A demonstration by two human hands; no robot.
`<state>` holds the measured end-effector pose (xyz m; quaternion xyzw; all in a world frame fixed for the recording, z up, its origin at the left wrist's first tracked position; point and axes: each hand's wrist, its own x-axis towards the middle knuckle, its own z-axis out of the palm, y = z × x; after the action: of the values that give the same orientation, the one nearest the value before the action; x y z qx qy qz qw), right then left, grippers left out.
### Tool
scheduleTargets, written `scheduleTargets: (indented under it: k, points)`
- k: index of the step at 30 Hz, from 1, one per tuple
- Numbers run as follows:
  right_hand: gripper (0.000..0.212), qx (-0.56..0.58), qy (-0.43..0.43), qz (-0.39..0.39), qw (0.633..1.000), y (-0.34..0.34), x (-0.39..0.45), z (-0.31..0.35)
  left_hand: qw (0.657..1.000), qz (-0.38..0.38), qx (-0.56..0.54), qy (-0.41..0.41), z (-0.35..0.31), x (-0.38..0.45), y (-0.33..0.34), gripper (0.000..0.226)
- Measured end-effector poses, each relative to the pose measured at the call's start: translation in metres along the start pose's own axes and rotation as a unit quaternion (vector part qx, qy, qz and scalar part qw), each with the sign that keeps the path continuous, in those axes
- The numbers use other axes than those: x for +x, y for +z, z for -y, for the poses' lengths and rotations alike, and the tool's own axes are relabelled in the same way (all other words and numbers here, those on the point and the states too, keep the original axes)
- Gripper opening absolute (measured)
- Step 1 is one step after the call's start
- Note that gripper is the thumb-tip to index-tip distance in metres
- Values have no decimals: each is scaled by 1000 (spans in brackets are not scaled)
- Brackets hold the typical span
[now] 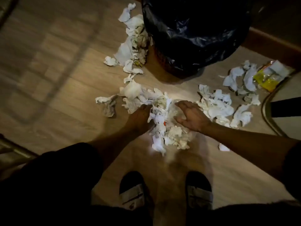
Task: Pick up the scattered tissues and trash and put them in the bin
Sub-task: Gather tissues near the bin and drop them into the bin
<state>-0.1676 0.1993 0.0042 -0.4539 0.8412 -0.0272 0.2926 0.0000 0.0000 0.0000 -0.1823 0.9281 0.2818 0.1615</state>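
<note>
A bin (156, 66) lined with a black bag (195, 30) stands at the top middle of the wooden floor. Crumpled white tissues lie around it. Between my hands sits a heap of tissues (164, 128) with a clear plastic piece and a small orange bit in it. My left hand (141, 118) presses against the heap's left side, fingers curled into it. My right hand (190, 115) rests spread on its right side. More tissues lie left of the bin (132, 44), at the far left (108, 103) and to the right (216, 105). A yellow wrapper (267, 79) lies at the right.
A chair's metal leg (267, 115) curves at the right edge. A dark baseboard (273, 46) runs behind the bin. My two feet in dark slippers (164, 190) stand below the heap. A metal bar (16, 150) crosses the lower left. One small tissue scrap (224, 147) lies under my right forearm.
</note>
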Motion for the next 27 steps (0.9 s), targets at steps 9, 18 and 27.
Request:
scheduleTargets:
  k: [9, 18, 27]
  points:
    - [87, -206, -132, 37, 969, -32, 61, -22, 935, -72, 261, 230, 37, 78, -23, 57]
    - [118, -239, -64, 138, 959, 29, 6, -9, 963, 61, 254, 58, 24, 53, -18, 117]
    - [60, -218, -83, 99, 967, 29, 4, -20, 932, 161, 308, 101, 33, 41, 14, 123]
